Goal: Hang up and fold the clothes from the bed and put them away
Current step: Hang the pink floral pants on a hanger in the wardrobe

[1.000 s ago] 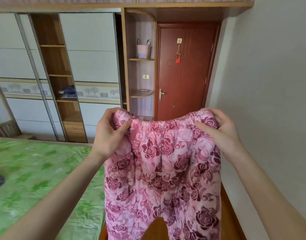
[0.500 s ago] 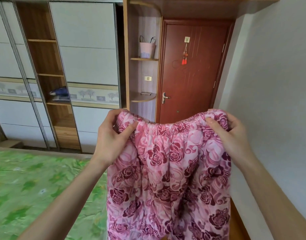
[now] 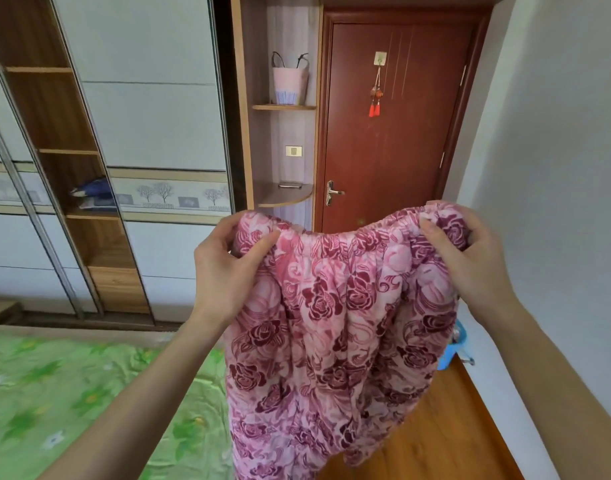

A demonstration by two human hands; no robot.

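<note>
Pink rose-print quilted pants (image 3: 335,327) are now hanging bunched w/ legs together, no gap like 1 s ago, left hand (image 3: 228,268) & right hand (image 3: 470,258) pinching the waistband beside the green bed (image 3: 55,393), prob. getting ready to fold.
</note>
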